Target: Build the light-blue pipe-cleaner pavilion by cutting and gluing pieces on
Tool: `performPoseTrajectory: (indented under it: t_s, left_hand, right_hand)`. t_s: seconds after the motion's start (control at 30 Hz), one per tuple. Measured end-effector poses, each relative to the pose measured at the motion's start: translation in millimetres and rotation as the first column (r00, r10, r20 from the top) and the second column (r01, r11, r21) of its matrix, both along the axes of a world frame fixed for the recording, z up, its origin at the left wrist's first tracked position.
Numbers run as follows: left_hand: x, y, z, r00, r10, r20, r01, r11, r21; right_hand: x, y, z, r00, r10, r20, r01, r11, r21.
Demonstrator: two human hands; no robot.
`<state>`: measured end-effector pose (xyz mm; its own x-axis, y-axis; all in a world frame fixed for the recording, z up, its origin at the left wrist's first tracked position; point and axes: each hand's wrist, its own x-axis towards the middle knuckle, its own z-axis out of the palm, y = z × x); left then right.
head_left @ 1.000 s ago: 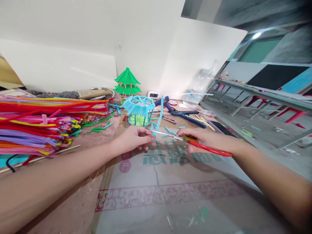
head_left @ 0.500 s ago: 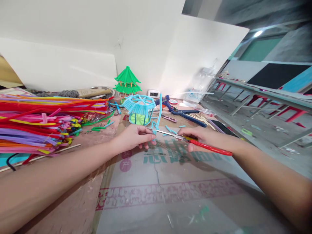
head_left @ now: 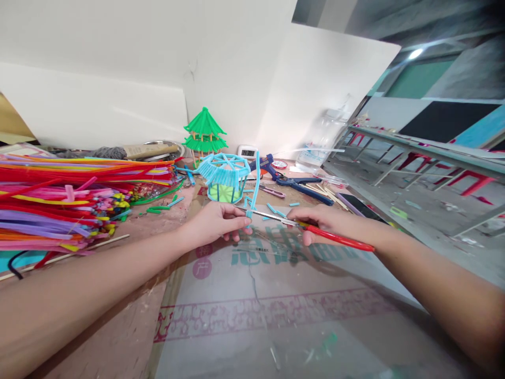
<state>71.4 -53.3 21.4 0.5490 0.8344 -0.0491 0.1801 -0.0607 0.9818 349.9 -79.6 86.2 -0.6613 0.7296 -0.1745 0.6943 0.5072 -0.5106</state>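
Pinched between the thumb and fingers of my left hand is a light-blue pipe cleaner, its long end pointing up. My right hand is closed round red-handled scissors, whose blades reach left across the pipe cleaner just above my left fingertips. Behind my left hand stands a blue pipe-cleaner pavilion with a partly covered roof frame and a yellow-green base. Several short blue cut pieces lie beyond the blades.
A big heap of coloured pipe cleaners lies on the left. At the back are a green tiered pavilion, a small digital clock and a glue gun. Blue-handled pliers, a phone and a plastic bottle are on the right.
The view has shifted very slightly. Both hands, the scissors and the pipe cleaner keep nearly the same position, with the blades still across the pipe cleaner.
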Motion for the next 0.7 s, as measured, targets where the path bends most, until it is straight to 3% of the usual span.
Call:
performPoseTrajectory:
  t_s: [0.4, 0.6, 0.7]
  left_hand:
    - [0, 1, -1.4, 1.0, 0.027, -0.005, -0.027, 1.0, -0.015]
    - [0, -5, -0.4, 0.999, -0.008, -0.04, 0.009, 0.999, 0.033]
    - [1, -8, 5.2, 0.993, 0.115, -0.03, -0.113, 0.992, 0.06]
  right_hand:
    - [3, 3, -5.6, 0.998, -0.044, -0.04, 0.04, 0.993, -0.114]
    - [13, 10, -6.3, 0.999, -0.028, 0.02, 0.028, 1.0, 0.012]
    - [17, 15, -9.8, 0.988, -0.091, 0.124, 0.081, 0.993, 0.085]
